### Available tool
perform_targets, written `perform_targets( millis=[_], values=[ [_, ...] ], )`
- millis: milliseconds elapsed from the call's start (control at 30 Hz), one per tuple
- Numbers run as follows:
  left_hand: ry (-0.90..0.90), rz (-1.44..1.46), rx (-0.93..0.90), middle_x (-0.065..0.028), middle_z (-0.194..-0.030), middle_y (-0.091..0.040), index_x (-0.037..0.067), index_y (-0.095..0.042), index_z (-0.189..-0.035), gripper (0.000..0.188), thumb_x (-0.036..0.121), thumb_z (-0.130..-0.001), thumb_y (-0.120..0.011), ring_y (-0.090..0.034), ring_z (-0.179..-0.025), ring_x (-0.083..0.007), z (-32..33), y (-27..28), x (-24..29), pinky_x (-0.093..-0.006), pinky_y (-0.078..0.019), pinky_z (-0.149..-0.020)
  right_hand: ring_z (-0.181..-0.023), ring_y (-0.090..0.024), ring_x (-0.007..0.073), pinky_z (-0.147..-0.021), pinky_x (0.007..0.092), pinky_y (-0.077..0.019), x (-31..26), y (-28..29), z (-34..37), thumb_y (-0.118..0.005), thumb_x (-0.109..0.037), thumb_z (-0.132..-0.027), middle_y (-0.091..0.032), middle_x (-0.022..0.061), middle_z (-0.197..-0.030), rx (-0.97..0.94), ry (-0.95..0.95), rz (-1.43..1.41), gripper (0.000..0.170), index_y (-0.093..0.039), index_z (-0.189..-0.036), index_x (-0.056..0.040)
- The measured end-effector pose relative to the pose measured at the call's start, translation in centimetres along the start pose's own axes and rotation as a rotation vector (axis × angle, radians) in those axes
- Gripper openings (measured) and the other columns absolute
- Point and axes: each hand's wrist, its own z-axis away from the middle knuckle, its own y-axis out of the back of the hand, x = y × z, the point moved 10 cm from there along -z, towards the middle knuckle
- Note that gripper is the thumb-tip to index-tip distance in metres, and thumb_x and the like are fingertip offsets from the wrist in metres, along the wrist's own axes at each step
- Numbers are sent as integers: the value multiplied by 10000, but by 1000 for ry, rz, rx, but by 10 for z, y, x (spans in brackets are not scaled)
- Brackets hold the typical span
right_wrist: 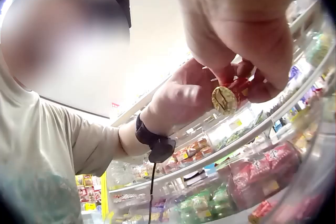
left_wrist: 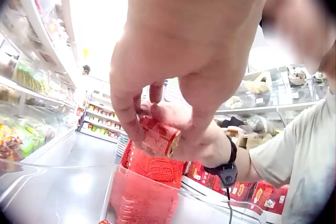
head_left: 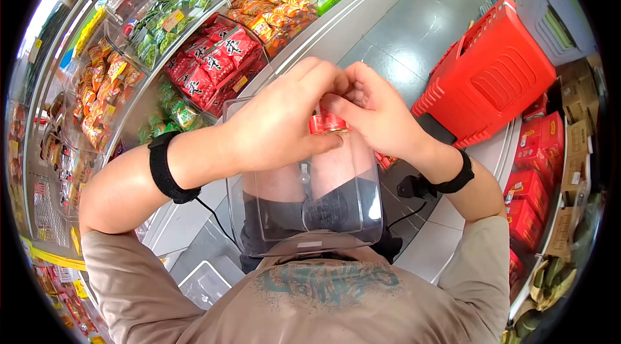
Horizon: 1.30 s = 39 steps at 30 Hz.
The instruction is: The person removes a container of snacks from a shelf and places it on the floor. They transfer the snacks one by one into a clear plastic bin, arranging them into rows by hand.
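Small red-wrapped rolls (head_left: 334, 123) are held between my two hands, above a clear plastic bin (head_left: 265, 240) on my lap. My left hand (head_left: 278, 114) grips them, its thumb below and its fingers curled over the far side. In the left wrist view the red wrapping (left_wrist: 157, 137) lies between that thumb and fingers. Close against it, my right hand (head_left: 381, 114) pinches the rolls from the other side, its fingertips partly hidden. One round end (right_wrist: 224, 100), gold with dark marks, faces out in the right wrist view.
On the left, shelf bins hold red snack packs (head_left: 217, 63), orange packs (head_left: 272, 14) and green packs (head_left: 171, 17). A red basket (head_left: 498, 72) stands at the right, near red boxes (head_left: 530, 182) on a low shelf. Cables hang from both wristbands.
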Motion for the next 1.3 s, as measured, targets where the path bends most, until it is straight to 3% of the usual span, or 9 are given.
perform_targets(
  millis=[200,300,400,533,700,833,933,1200,1300],
  values=[
    [87,-63,-60,-145,-968,-598,14,-567,-1054,357,42,-748,-748,-627,-907,-302,18,-5,-17,-388,-532,-793,-842,-684,208,-748,339,-543,6,-12,-2,-644,-78,-923,-660,136,-956,-29,-43,150,191,-540,-1056,13],
    [167,-287,-304,-161,-949,-597,16,-581,-997,297,16,-734,-717,-623,-883,-342,36,-20,-51,-417,-523,-782,-783,-621,98,-698,273,-519,-8,-17,1,-643,-53,-937,-625,48,-871,-185,61,551,140,-551,-1029,-2],
    [265,-401,-524,-165,-880,-619,22,-620,-912,191,17,-734,-689,-625,-868,-373,54,-46,-100,-447,-518,-777,-720,-618,117,-654,290,-516,-18,-12,3,-665,-75,-923,-625,61,-810,-144,205,604,117,-580,-959,-2],
    [491,-569,-818,-179,-858,-668,34,-660,-892,128,40,-764,-664,-658,-849,-386,80,-73,-140,-468,-533,-758,-722,-625,149,-663,300,-515,-11,-3,6,-678,-82,-913,-630,75,-830,-130,164,478,125,-587,-955,-7],
    [541,-703,-850,-203,-895,-690,30,-670,-933,139,48,-801,-631,-676,-879,-404,83,-82,-155,-477,-552,-772,-754,-651,287,-685,371,-526,-19,2,13,-683,-107,-879,-635,141,-838,-113,256,474,151,-585,-903,4],
    [547,-719,-814,-224,-901,-685,16,-663,-1002,207,49,-799,-640,-676,-886,-407,78,-85,-166,-475,-555,-787,-770,-650,273,-684,365,-523,-17,4,18,-687,-95,-874,-636,130,-846,-117,294,473,138,-591,-897,2],
    [638,-645,-1073,-257,-1019,-658,2,-648,-1076,294,49,-786,-651,-652,-996,-412,91,-99,-172,-475,-542,-857,-778,-658,242,-683,343,-522,-16,9,19,-694,-75,-873,-641,117,-857,-117,294,486,123,-600,-896,0],
    [758,-573,-1150,-264,-1318,-500,19,-585,-1280,499,93,-791,-648,-542,-1210,-410,103,-93,-156,-451,-478,-1000,-791,-653,274,-666,384,-521,-8,15,24,-685,-104,-868,-637,116,-877,-146,281,573,127,-601,-909,-18],
    [657,-458,-1386,-242,-1352,-507,15,-565,-1325,536,169,-816,-632,-533,-1239,-387,96,-99,-111,-452,-462,-1023,-819,-659,306,-676,421,-527,-6,-4,28,-671,-152,-879,-641,122,-908,-347,315,787,136,-611,-917,-36]
  ],
)
